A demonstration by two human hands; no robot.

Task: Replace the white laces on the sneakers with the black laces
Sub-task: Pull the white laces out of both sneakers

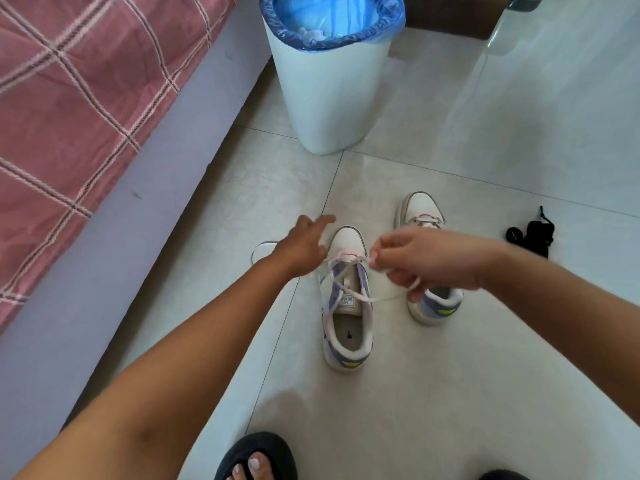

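Note:
Two white sneakers with lilac panels stand on the tiled floor, toes pointing away from me. The left sneaker (347,327) has a loosened white lace (341,285) crossing its tongue. My right hand (426,259) pinches that lace above the shoe's right side, and the lace loops under the fingers. My left hand (301,249) reaches past the shoe's left toe with fingers spread, holding nothing I can see. A loop of white lace (259,247) lies on the floor beside it. The right sneaker (424,216) is partly hidden by my right hand. The black laces (531,235) lie bunched at the right.
A white bin (329,98) with a blue liner stands just beyond the shoes. A bed with a pink checked sheet (69,98) and grey frame runs along the left. My foot in a dark slipper (256,459) is at the bottom edge.

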